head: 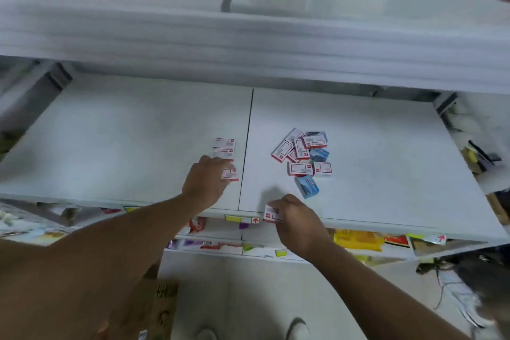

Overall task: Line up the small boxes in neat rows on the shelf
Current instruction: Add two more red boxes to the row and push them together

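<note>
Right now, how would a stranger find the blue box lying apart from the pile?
On the white shelf, look right of the dark seam at the jumbled pile. Just below it, alone, lies the blue box, tilted, unlike the red-and-white ones.

upper shelf edge (248, 44) blurred, box labels (225, 145) unreadable

On the white shelf (110, 146), the left hand (205, 181) holds a box (231, 174) below 2 aligned boxes (225, 148); the right hand (294, 217) grips another box (271, 213).
</note>
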A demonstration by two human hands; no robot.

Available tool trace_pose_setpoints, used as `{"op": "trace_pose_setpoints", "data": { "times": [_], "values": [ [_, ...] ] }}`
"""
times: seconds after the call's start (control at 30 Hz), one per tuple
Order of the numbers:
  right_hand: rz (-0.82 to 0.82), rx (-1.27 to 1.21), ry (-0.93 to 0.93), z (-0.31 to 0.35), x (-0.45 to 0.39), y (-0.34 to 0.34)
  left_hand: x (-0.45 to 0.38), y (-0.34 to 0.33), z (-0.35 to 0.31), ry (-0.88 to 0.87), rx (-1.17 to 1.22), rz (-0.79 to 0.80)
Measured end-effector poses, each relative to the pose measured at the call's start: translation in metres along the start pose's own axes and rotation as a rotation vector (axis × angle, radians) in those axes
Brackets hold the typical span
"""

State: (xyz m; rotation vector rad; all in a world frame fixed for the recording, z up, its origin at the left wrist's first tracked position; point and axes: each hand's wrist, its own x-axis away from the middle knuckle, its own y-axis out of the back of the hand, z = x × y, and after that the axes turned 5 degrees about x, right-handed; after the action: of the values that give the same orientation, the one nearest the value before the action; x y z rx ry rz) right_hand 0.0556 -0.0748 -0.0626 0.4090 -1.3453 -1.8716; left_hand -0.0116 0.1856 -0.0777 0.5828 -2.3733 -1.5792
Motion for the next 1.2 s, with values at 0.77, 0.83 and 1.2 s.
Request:
{"op": "trace_pose_setpoints", "data": {
  "times": [0.77,0.83,1.2],
  "values": [
    [0.014,0.123,0.151,0.101,-0.086,-0.032,0.098,0.028,0.093,0.251,0.405,-0.26],
    [0.005,0.125,0.153,0.098,-0.091,-0.043,0.104,0.024,0.091,0.267,0.422,-0.266],
    [-0.24,-0.045,0.15,0.086,-0.072,-0.069,0.111,0.005,0.062,0.303,0.574,-0.225]
  ]
}}
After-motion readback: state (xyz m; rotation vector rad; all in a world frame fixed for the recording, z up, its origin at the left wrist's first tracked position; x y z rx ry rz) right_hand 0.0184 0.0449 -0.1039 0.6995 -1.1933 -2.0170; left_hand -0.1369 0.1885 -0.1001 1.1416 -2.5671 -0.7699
